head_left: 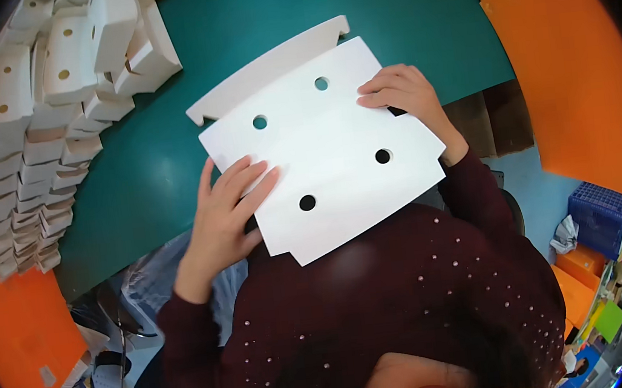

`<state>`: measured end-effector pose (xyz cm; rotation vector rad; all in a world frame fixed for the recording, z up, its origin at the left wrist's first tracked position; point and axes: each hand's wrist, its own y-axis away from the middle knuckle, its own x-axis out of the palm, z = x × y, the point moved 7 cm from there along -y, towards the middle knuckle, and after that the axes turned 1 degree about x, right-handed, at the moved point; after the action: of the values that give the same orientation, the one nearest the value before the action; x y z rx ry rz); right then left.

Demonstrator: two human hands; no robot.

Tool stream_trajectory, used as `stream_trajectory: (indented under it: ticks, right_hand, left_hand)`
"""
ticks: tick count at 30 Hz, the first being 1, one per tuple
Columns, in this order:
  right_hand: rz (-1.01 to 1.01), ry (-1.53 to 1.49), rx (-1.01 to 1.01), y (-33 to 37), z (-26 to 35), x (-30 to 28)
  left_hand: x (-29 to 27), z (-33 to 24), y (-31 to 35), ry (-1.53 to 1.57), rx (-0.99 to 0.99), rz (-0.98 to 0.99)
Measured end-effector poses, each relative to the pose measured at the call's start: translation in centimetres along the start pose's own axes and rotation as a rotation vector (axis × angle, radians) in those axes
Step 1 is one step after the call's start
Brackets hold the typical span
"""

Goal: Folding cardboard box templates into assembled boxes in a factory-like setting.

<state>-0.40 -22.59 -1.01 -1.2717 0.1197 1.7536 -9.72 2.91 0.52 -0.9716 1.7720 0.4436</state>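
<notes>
A white die-cut cardboard sheet (328, 143) with several round holes spans the space between my hands, over the near edge of the green table. Its far flap is folded up along a crease, and notches cut into its corners. My left hand (225, 210) grips the left edge, fingers lying on top and the thumb toward the underside. At the right edge my right hand (407, 97) holds the sheet, fingertips on its upper face; its thumb is hidden. The near end of the sheet reaches close to my dark maroon top.
Many folded white cardboard boxes (70, 68) with round holes are stacked at the far left of the green table (149, 165). Orange panels (562, 54) border the table at both sides. A blue crate (601, 216) stands low at the right, among assorted clutter.
</notes>
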Motion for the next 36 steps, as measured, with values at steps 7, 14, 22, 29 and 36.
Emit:
stream_trajectory:
  ticks: [7,14,22,29,36]
  right_hand:
    - [0.111,0.058,0.020,-0.5,1.4,-0.2]
    - [0.047,0.209,-0.119,-0.2,2.2,-0.4]
    - [-0.019,0.062,-0.204,-0.1,2.7,-1.0]
    - [0.086,0.020,-0.173,0.3,1.8,0.3]
    - [0.170,-0.014,0.307,-0.6,1.0,0.2]
  left_hand:
    - [0.7,2.5,-0.1,0.236,-0.153,-0.423]
    - [0.4,0.6,-0.9,-0.085,-0.046,-0.280]
    - [0.0,0.3,-1.4,-0.166,-0.076,-0.333]
    - [0.7,0.7,-1.6,0.076,-0.021,-0.318]
    - [1.6,3.5,-1.8,0.548,-0.568,-0.405]
